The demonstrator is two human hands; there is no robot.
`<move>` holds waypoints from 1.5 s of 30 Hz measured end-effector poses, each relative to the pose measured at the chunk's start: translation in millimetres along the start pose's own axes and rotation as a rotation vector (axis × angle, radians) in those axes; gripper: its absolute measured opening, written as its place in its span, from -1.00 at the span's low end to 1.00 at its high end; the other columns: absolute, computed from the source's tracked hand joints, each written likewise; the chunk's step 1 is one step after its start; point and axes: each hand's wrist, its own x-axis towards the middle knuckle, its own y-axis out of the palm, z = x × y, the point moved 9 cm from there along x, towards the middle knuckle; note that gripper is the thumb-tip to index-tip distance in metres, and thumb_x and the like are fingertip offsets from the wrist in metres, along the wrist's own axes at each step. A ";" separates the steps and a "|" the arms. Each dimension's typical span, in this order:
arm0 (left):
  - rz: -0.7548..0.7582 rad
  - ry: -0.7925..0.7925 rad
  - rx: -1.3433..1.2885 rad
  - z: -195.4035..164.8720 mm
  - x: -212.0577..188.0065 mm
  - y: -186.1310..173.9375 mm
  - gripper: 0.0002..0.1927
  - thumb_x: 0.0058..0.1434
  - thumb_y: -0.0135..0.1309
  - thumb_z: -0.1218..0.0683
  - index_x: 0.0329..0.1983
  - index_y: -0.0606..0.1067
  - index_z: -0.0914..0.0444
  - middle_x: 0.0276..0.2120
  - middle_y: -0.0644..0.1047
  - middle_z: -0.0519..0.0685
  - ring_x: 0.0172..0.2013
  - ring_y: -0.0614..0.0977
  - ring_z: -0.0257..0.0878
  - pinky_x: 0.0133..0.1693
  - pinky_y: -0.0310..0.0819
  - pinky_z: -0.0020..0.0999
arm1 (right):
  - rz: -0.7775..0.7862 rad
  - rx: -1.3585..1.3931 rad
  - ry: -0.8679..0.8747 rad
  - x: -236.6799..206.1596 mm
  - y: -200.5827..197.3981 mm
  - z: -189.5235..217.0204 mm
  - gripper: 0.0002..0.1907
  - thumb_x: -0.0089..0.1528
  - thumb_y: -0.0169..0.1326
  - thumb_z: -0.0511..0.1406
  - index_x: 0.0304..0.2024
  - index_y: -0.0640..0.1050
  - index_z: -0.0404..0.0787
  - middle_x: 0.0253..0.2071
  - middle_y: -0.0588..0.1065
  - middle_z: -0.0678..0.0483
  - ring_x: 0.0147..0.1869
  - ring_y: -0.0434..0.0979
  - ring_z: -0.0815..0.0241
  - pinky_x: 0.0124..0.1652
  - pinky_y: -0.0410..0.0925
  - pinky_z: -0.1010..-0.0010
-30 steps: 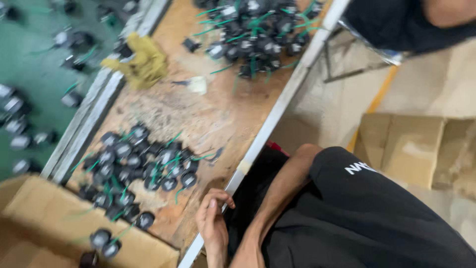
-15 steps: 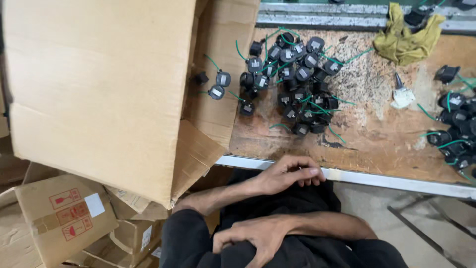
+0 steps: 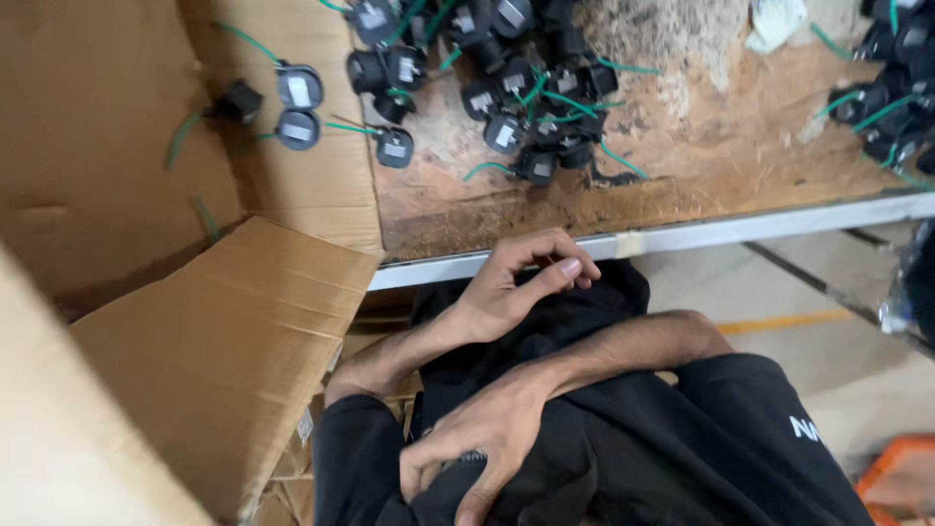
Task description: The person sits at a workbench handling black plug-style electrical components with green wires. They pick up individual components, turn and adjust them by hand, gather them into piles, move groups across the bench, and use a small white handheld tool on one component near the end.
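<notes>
The left hand rests just below the metal edge of the desk, fingers loosely curled, thumb laid against the forefinger; it pinches nothing visible, and its palm lies against black fabric at the person's lap. The right hand lies lower and nearer the camera, its forearm crossing from the right; its fingers are bent and press into the black garment, gripping a fold of that cloth.

Above the left hand, across the desk edge, a cluster of small black round parts with green wires lies on the worn wooden surface; none of these parts touches either hand. Further up and to the left of the left hand, three more black parts lie on the flap of a large cardboard box; the box stands just to the left of both hands, one flap hanging down beside the left forearm. A second group of black parts lies far up and to the right of the left hand, at the frame edge. A pale crumpled scrap lies on the desk well above and to the right of the left hand. An orange object shows to the right of the right hand, on the floor; its kind cannot be told.
</notes>
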 end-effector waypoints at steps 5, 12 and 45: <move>-0.018 -0.027 0.009 -7.4 7.3 -8.5 -0.74 0.53 -0.05 0.06 -0.01 0.56 0.33 -0.12 0.59 -0.07 -0.10 0.62 -0.36 -0.05 0.48 -0.44 | -0.222 -0.135 0.009 -28.0 -22.5 11.5 -0.50 0.26 0.28 -0.06 -0.03 0.40 -0.25 -0.23 0.58 0.04 -0.11 0.66 0.18 -0.14 0.45 0.41; -0.077 -0.017 0.031 -10.4 1.9 -19.3 -0.78 0.53 -0.04 0.11 -0.03 0.55 0.36 -0.14 0.55 -0.04 -0.09 0.61 -0.29 0.00 0.50 -0.40 | -0.405 -0.534 -0.075 -99.4 -46.8 87.8 -0.66 0.30 0.35 -0.16 -0.10 0.50 -0.19 -0.20 0.57 0.10 -0.18 0.64 0.08 -0.13 0.43 0.35; 0.895 -0.011 -0.049 37.0 -42.5 147.1 -0.55 0.49 -0.02 -0.16 0.28 0.48 0.17 0.22 0.54 0.04 0.29 0.51 -0.09 0.33 0.37 -0.15 | -1.629 -1.838 0.446 -263.2 -87.5 162.5 -0.47 0.25 0.55 -0.45 0.16 0.53 -0.28 -0.06 0.43 0.04 -0.13 0.43 0.17 -0.18 0.32 0.39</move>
